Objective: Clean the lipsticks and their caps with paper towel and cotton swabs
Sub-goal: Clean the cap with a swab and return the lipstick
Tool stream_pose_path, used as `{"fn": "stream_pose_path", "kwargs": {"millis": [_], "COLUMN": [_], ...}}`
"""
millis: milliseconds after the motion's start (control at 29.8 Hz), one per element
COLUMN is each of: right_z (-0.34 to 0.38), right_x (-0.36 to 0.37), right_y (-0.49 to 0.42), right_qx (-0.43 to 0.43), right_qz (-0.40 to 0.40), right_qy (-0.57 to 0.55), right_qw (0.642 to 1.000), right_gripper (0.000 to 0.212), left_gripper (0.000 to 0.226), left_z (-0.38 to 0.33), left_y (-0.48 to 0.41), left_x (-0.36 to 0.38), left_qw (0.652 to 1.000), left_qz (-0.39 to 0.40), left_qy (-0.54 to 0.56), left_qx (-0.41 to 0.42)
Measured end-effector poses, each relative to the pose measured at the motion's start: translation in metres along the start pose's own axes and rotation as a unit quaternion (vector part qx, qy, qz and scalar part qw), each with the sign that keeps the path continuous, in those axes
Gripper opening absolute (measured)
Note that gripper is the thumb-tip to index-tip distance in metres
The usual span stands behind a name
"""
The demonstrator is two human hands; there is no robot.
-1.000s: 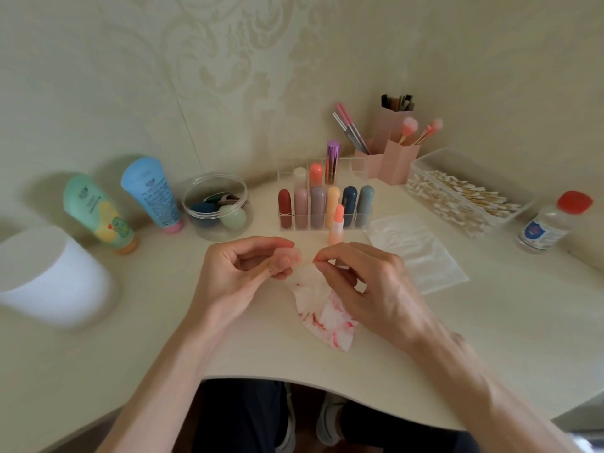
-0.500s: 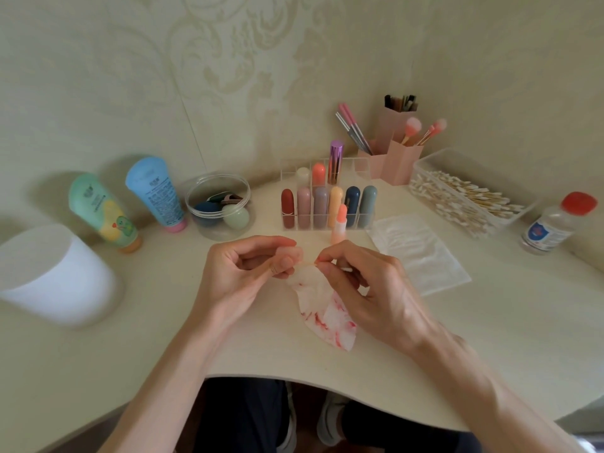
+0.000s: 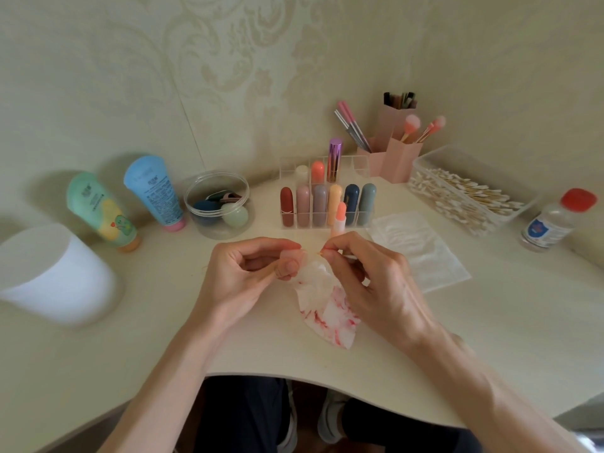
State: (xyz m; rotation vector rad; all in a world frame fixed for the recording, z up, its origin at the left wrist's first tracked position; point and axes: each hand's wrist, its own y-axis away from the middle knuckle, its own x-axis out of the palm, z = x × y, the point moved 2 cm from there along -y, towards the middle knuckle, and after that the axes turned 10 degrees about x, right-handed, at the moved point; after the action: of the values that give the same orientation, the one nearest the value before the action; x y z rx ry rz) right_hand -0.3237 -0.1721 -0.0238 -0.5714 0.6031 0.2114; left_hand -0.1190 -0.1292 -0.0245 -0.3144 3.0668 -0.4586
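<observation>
Barely any change: left hand (image 3: pixel 248 276) still grips pink cap (image 3: pixel 293 257), right hand (image 3: pixel 371 286) pinches swab (image 3: pixel 318 253) at its mouth, stained paper towel (image 3: pixel 327 308) underneath. Cap cleaning ongoing.

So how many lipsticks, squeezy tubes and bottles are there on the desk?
Capped lipsticks, front row: 6
Capped lipsticks, back row: 3
Uncapped lipstick standing alone: 1
Squeezy tubes: 2
Bottle with a red cap: 1
Total: 13
</observation>
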Motion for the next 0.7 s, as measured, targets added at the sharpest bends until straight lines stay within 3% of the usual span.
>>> {"fn": "stream_pose_path", "kwargs": {"millis": [704], "right_z": [0.0043], "right_x": [0.0019], "right_y": [0.0005], "right_qx": [0.026], "right_qz": [0.048], "right_qy": [-0.009], "right_qw": [0.998], "right_gripper": [0.011], "left_gripper": [0.025], "left_z": [-0.0062], "left_y": [0.0009], "left_x": [0.0002], "left_qw": [1.000], "left_qz": [-0.028], "left_qy": [0.006], "left_qx": [0.006]}}
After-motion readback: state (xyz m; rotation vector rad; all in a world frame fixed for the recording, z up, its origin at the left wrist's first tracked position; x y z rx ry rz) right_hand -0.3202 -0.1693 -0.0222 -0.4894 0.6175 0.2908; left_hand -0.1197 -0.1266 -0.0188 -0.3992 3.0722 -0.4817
